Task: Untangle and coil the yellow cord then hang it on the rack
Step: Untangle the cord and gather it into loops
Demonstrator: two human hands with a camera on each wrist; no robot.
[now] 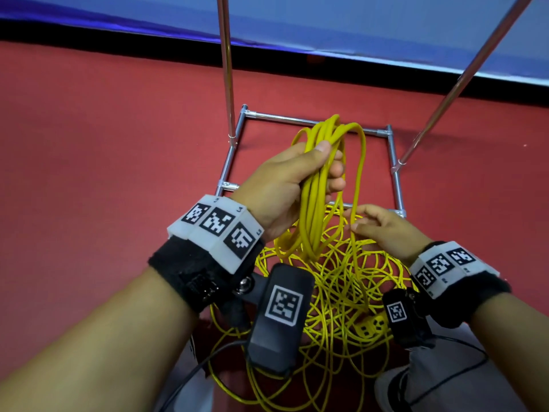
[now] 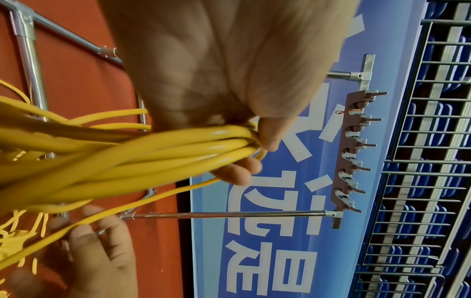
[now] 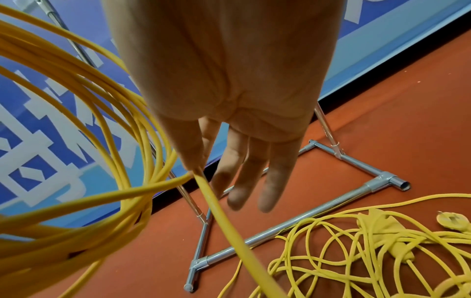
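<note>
Nearest the person, the uncoiled part of the yellow cord (image 1: 341, 292) is lying on the red floor (image 1: 104, 159) as a loose tangle of crossing loops, with its yellow socket block (image 3: 390, 231) and plug (image 3: 451, 219) resting among the strands. The cord is thin, glossy and flexible, and it is holding soft curves rather than kinks.

Above the tangle, the right hand (image 1: 383, 227) is pinching a single strand between thumb and forefinger, with the remaining fingers (image 3: 267, 177) extended and relaxed. This strand is running upward from the pile and arching over into the bundle held by the other hand, so the right hand is the nearer one to the loose cord below.

Slightly farther out and higher, the left hand (image 1: 285, 185) is gripping a bundle of finished loops, thumb across the front and fingers curled behind. The loops are hanging with their long axis roughly vertical, bottoms dangling just above the tangle.

The coming move appears to depend on the strand between the two hands: the right hand is likely drawing slack upward to lay another loop into the left.

Beyond both hands, the metal base frame of the rack (image 1: 312, 120) is sitting on the floor, its uprights rising out of the head view. The hook bar (image 2: 351, 149) is standing well apart from the coil, against the blue banner (image 2: 280, 252).
</note>
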